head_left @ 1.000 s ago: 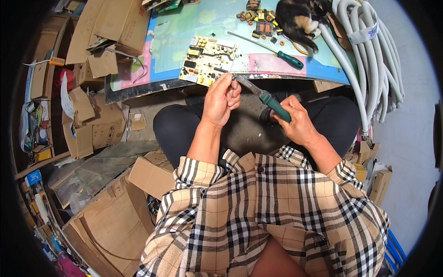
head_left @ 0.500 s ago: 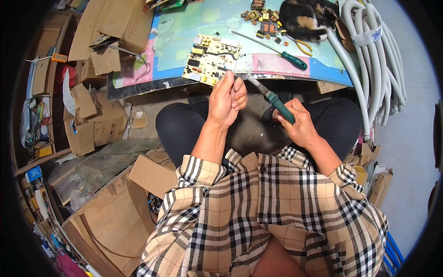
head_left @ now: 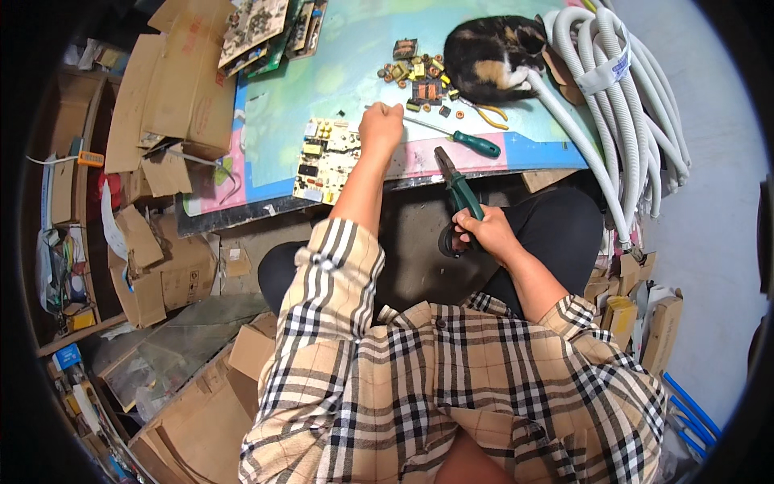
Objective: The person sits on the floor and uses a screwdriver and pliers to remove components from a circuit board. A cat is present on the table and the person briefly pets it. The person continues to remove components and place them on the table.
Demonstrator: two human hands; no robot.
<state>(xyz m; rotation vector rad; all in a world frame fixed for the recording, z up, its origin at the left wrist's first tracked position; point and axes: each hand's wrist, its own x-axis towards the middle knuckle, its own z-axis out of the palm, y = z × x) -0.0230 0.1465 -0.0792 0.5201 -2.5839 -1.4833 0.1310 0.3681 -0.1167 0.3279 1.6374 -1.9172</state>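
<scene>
Pliers (head_left: 461, 194) in your right grip (head_left: 484, 228), left grip (head_left: 382, 127) out over the worktop (head_left: 314, 93)

Your right grip is closed on the green handles, the tips pointing toward the worktop; your left grip's fingertips are hidden, so I cannot tell whether it holds anything; the circuit board (head_left: 326, 155) lies on the worktop just left of it, a screwdriver (head_left: 477, 145) to its right, loose components (head_left: 419, 77) farther back

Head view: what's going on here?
A person is working at a table. The right hand grips green-handled pliers by its near edge. The left hand is over the table, covering part of a screwdriver from view; whether it holds anything is hidden. A circuit board lies left of that hand; loose components are heaped beyond, beside a curled-up cat.
</scene>
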